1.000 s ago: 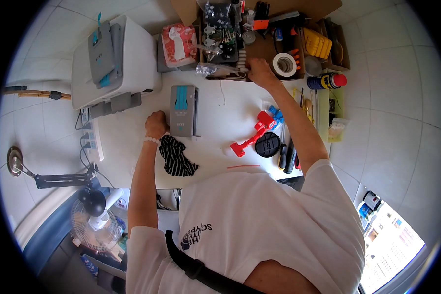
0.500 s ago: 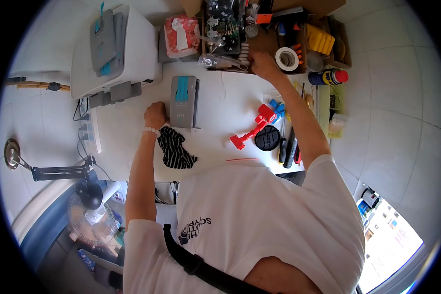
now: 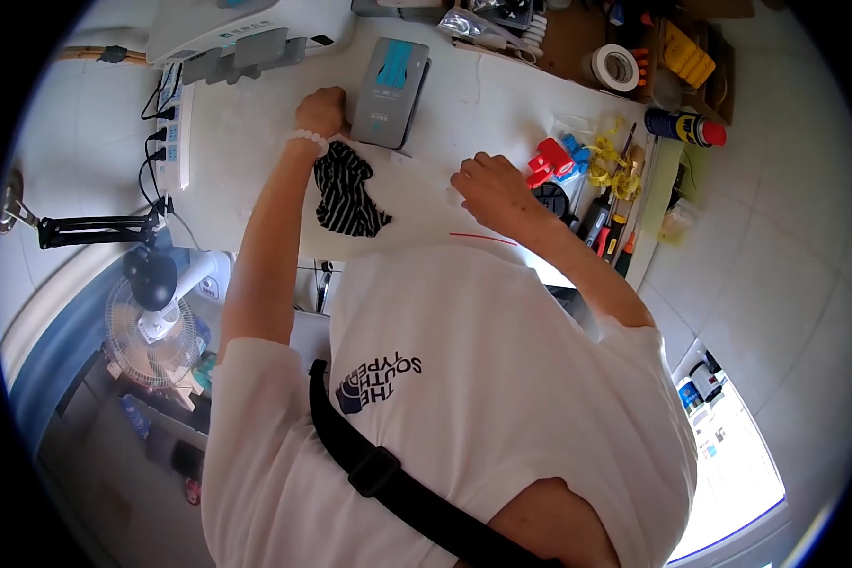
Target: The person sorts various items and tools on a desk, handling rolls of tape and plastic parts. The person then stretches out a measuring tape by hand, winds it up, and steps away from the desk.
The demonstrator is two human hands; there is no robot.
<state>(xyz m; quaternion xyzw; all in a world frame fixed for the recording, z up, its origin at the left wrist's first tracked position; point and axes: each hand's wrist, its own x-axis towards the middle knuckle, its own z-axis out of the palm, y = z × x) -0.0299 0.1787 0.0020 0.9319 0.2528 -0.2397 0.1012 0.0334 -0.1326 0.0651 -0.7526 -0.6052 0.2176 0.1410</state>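
Observation:
My left hand [image 3: 322,112] rests on the white desk, curled into a fist with nothing visible in it. It is beside the left edge of a flat grey box with blue stripes [image 3: 389,95]. Just below that hand lies a crumpled black-and-white striped cloth [image 3: 348,194]. My right hand [image 3: 494,192] is over the middle of the desk, its fingers bent and drawn together; whatever they may hold is hidden. Close to its right is a red plastic piece [image 3: 546,161], partly covered by the hand. A thin red strip [image 3: 483,237] lies nearer to me.
A white printer [image 3: 246,33] stands at the back left. An open carton [image 3: 563,43] of parts and a roll of white tape [image 3: 615,68] are at the back right. Several screwdrivers [image 3: 612,232], a black round cap [image 3: 551,197] and a spray can [image 3: 677,127] sit along the right side.
My right hand has come out of the carton and back toward me, beside the red piece. My left hand remains by the grey box. The camera view has shifted, moving the desk upward in frame.

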